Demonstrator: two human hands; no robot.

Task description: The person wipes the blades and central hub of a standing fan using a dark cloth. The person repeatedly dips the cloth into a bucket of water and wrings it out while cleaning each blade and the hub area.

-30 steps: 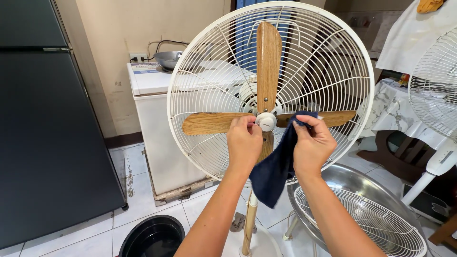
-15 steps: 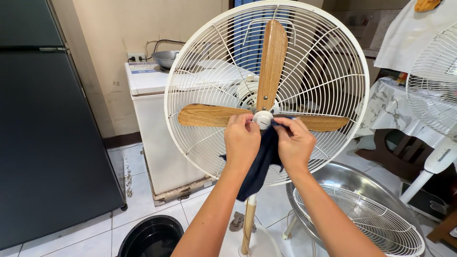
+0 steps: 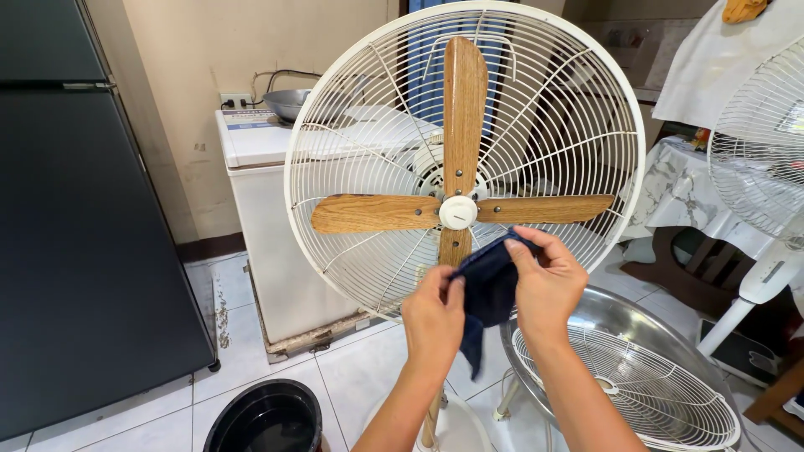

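Hands hold one dark blue cloth (image 3: 484, 289) between them: left hand (image 3: 434, 316) pinches its lower edge, right hand (image 3: 546, 283) grips the upper corner. The cloth sits at 6 o'clock below the white hub (image 3: 457, 213), over the lowest wooden blade (image 3: 453, 248). The front grille (image 3: 624, 389) lies off in a metal basin (image 3: 670, 335) at 5 o'clock; blades look mostly clean, rear cage (image 3: 352, 125) probably remains.

Wooden blades (image 3: 377, 213), matt cloth (image 3: 486, 289), glossy steel basin (image 3: 636, 314)
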